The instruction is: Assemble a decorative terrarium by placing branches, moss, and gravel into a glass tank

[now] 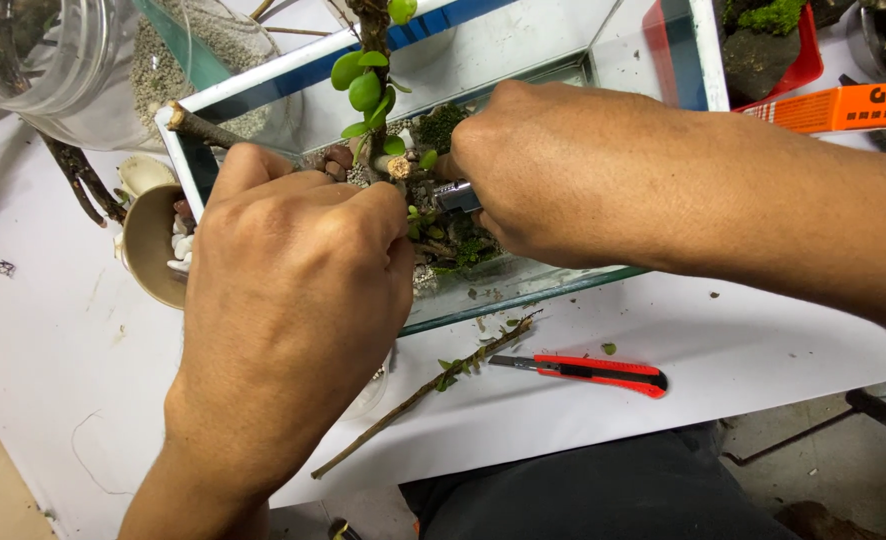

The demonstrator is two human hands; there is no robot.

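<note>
Both hands work inside a glass tank [195, 170] on a white table [743, 330]. The left hand [293, 290] reaches over the near wall, fingers pinched among the moss [441, 125]; what they grip is hidden. The right hand [553, 170] closes on a small metal tool [456, 196] just beside the stem of a small round-leaved plant [366, 85], seemingly steadying it. A red utility knife [593, 372] and a cut twig [418, 395] lie near; a cup of pebbles [153, 245] sits left.

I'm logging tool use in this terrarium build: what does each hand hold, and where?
The right hand grips a small silver metal tool by its rear end. The left hand is curled inside the glass tank; its hold is hidden.
</note>
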